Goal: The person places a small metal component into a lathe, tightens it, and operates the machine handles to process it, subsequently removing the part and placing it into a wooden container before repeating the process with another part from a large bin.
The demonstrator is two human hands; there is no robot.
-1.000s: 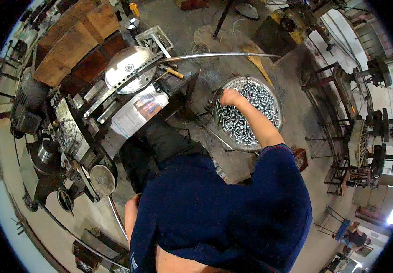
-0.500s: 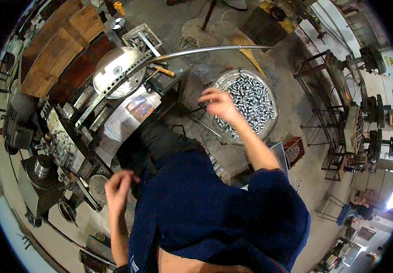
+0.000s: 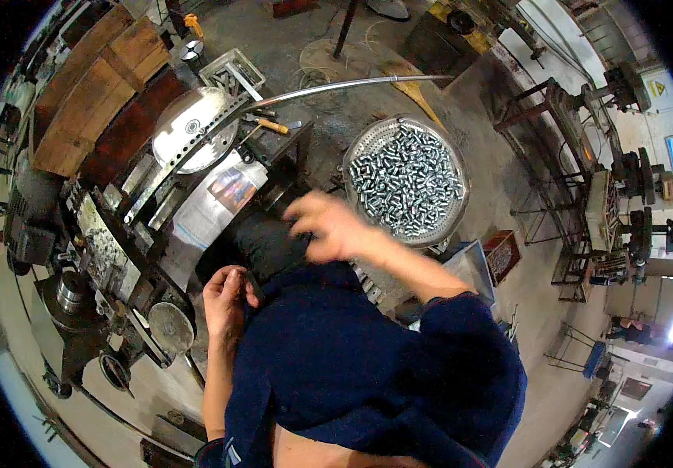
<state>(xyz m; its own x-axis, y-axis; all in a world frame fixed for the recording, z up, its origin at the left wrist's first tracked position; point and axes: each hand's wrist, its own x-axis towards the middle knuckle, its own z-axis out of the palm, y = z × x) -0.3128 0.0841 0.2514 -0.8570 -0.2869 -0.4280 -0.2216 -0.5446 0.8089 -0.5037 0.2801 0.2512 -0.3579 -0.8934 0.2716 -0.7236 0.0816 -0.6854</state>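
My left hand is held low beside my dark blue top, its fingers curled and pressed together. What it holds, if anything, is hidden. My right hand hovers over my dark-trousered lap, smeared by motion, fingers bent toward the left; I cannot make out anything in it. To the right of that hand stands a round perforated metal basket, heaped with small shiny metal cylinders. Left of my lap, a printed paper sheet lies on the workbench.
A long curved metal bar reaches across from the bench, passing a round metal disc. A wooden-handled tool lies nearby. A red-brown box and a grey-blue bin stand right. Machines line the far right.
My right hand has moved from the edge of the basket leftward and down to above my lap. My left hand has shifted slightly right and is more curled. The view has turned a little.
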